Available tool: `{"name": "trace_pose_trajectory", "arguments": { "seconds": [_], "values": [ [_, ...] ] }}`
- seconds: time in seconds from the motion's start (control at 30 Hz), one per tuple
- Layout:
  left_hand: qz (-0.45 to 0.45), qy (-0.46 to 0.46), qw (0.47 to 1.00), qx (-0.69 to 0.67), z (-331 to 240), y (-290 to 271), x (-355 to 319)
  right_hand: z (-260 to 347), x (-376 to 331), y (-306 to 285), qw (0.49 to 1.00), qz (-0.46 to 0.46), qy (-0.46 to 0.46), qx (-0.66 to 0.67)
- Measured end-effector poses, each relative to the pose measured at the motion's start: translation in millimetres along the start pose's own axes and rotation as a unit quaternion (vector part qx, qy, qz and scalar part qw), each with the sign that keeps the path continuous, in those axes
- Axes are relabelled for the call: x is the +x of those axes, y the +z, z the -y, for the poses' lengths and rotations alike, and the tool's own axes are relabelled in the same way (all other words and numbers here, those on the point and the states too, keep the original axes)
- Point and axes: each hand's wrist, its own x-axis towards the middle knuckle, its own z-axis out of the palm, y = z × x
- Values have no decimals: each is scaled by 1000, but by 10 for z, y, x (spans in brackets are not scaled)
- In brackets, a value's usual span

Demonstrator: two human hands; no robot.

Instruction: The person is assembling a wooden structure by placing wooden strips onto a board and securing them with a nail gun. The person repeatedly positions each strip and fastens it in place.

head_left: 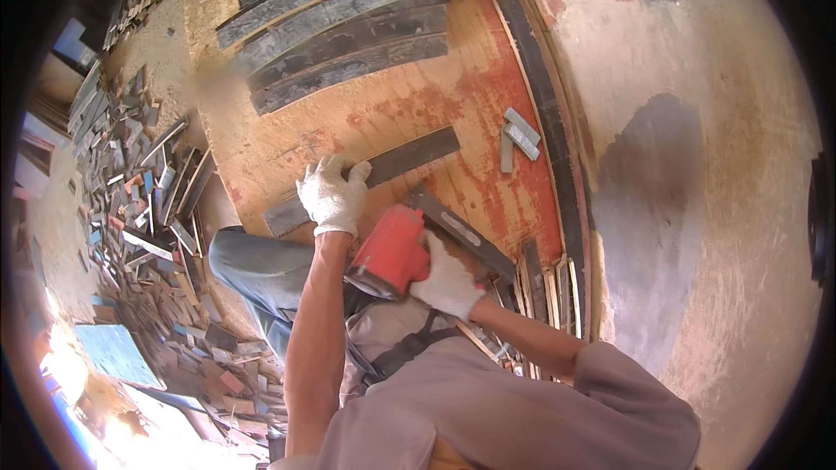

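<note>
The dark strip [414, 157] lies slantwise at the centre of the frame, flat on the wooden worktop [483, 70], its right end higher in the view. The gloved left hand [333, 196] rests across it, nearer its left end. Fingers and thumb are spread apart over the strip, presumably to steady it while leaving the right part exposed (whether they also pinch its edges cannot be told).

Just below the strip, the gloved right hand [448, 280] grasps a red power tool [389, 248], fingers wrapped around its grip. The tool is held close to the body, which probably eases support of its weight. A dark narrow bar [466, 232] runs from the tool toward the lower right (part of the tool or a separate piece; this cannot be determined).

Right of the strip, small grey bars [522, 141] lie on the worktop, apparently placed within reach. Further dark boards [348, 52] lie roughly parallel across the upper centre, an arrangement that likely keeps the middle area accessible. Narrow slats [550, 296] are grouped at lower right, beside the wall [740, 165]. At left, a heap of offcuts [170, 200] covers the floor, beyond the worktop's edge.
</note>
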Motion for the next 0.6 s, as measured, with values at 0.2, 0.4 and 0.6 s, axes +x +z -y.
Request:
{"name": "trace_pose_trajectory", "arguments": {
  "seconds": [0.2, 0.4, 0.6],
  "values": [
    [-26, 21, 999, 9, 52, 31, -62, 26, -273, -1247, 989, 3, 23, 149],
    [-28, 20, 999, 8, 32, 27, -52, 103, -146, -1855, 941, -49, 96, 322],
    [-31, 17, 999, 8, 36, 36, -58, 245, 56, -1942, 964, -48, 77, 249]
  ]
}}
